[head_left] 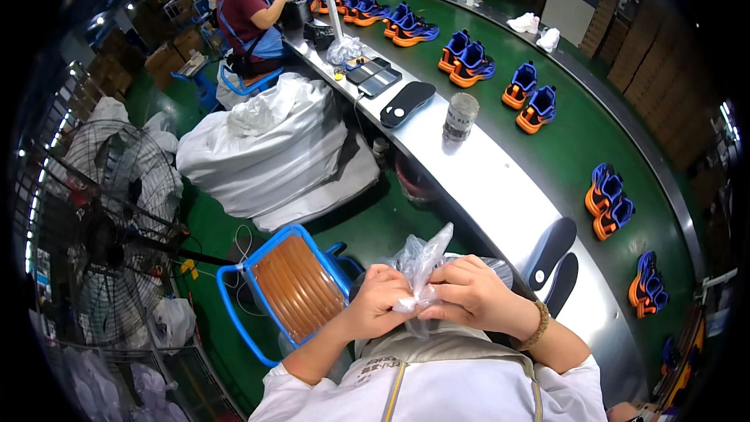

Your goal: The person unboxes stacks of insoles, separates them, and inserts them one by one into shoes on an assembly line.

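gripping a crumpled clear plastic bag (431, 259) between them, the left hand (381, 298) and the right hand (475, 294) meet on the seated side of the steel bench (500, 180), in front of the person's own white shirt (461, 391). the left fingers are curled in with thumb and forefinger narrowed on the bag's gathered film; the right fingers are bent and pinch the same film just beside them, while a twisted end of the bag stands up above both hands. how the tips lie inside the folds i cannot tell. a braided bracelet (536, 327) circles the right wrist. on the bench, nearest the right hand, lie two black insoles (551, 253), side by side; farther along it stand a clear jar (461, 116) with dark print, then a dark insole pair (407, 104) bearing a white dot, and two dark phones (375, 76). beyond the bench a green conveyor belt (539, 164) carries blue and orange sneakers (473, 61) set out in pairs. on the seated side of the bench are a blue-framed stool (297, 289) with a brown slatted seat, a bulky white sack (262, 148) and a large caged fan (109, 227). at the bench's far end sits a co-worker (251, 19) in a maroon top.
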{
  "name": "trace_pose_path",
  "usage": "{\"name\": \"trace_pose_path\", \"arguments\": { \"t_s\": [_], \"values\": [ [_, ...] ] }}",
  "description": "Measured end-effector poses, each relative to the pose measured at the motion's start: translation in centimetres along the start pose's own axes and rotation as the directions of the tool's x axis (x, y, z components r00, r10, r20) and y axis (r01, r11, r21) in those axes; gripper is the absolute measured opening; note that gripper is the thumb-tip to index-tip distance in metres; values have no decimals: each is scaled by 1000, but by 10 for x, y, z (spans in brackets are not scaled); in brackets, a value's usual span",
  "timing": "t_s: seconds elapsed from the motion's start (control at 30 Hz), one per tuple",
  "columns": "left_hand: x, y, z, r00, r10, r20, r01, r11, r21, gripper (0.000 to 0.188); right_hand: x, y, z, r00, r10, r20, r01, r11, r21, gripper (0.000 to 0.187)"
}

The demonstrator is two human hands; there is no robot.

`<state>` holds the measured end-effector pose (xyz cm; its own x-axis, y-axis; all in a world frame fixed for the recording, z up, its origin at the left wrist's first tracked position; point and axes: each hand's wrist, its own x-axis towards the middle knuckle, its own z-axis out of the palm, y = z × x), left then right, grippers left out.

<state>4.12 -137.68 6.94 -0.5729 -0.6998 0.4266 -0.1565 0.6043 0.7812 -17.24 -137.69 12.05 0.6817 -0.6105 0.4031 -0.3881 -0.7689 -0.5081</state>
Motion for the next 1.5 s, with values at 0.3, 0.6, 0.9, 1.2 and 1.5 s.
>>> {"name": "trace_pose_path", "arguments": {
  "t_s": [0.3, 0.6, 0.9, 1.2, 1.5],
  "values": [
    [59, -41, -65, 949, 42, 314, -56, 998, 34, 11, 60, 47, -50, 967, -185, 178, 220, 954, -202, 13],
    [93, -46, -103, 950, -248, -188, 244, 969, -45, 16, 45, 165, -128, 981, 148, 126, -188, 885, 425, 13],
    [220, -2, -142, 703, 49, -709, -153, 985, -83, 22, 78, 384, -78, 499, 864, -71, -865, 501, 18, 96],
    [322, 8, -258, 608, -15, -794, -162, 976, -143, 28, 72, 403, -28, 603, 719, -347, -789, 601, -126, 89],
    [458, -42, -277, 904, 214, -371, -376, 812, -447, 15, -15, 302, -113, 317, 775, -547, -948, 279, -155, 97]
  ]
}}
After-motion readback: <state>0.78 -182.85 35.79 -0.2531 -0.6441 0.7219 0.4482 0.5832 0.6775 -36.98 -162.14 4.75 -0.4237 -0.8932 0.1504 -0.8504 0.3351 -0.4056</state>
